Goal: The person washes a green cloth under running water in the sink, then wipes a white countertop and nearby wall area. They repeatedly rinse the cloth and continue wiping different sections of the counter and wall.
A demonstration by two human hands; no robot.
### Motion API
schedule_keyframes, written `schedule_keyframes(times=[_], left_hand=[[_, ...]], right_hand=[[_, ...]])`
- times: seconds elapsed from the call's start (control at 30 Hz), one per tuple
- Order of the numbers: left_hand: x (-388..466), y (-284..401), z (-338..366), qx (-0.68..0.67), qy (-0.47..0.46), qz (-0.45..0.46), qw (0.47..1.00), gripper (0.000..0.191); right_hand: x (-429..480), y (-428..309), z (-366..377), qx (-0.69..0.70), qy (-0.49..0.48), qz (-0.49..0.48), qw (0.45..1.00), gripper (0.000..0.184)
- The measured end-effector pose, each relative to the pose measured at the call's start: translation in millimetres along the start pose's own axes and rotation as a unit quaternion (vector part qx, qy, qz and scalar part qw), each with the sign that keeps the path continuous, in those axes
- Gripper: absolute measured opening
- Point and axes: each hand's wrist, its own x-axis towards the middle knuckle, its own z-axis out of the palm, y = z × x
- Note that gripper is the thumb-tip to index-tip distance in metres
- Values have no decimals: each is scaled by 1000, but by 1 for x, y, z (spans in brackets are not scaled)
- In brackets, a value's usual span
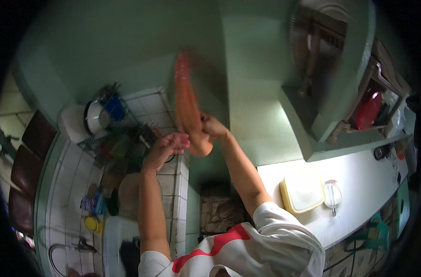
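Note:
A long orange cloth [189,104], reddish at its upper end, hangs against the green wall, blurred by motion. My right hand [214,126] grips its right edge near the lower part, with the fingers curled in. On the other side my left hand [167,147] is held palm toward the cloth, fingers loosely apart. Its fingertips overlap the cloth's left edge; whether they touch it I cannot tell.
At left, a dish rack holds a white bowl [94,117] and a blue container [114,106] beside the tiled counter [72,173]. There is a faucet [84,246] by the sink. At right, a yellow lidded container [302,190] and a clear dish [332,195] sit under a wall shelf [307,147].

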Motion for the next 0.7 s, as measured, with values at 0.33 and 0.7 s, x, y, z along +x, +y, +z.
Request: schedule_keyframes(times=[0.33,0.7], left_hand=[[118,-29,85,-428,11,42,903,52],[95,-35,80,-339,101,96,930,51]], right_hand=[[-34,-63,69,-259,235,-197,916,34],[-9,-15,111,97,374,-316,867,41]])
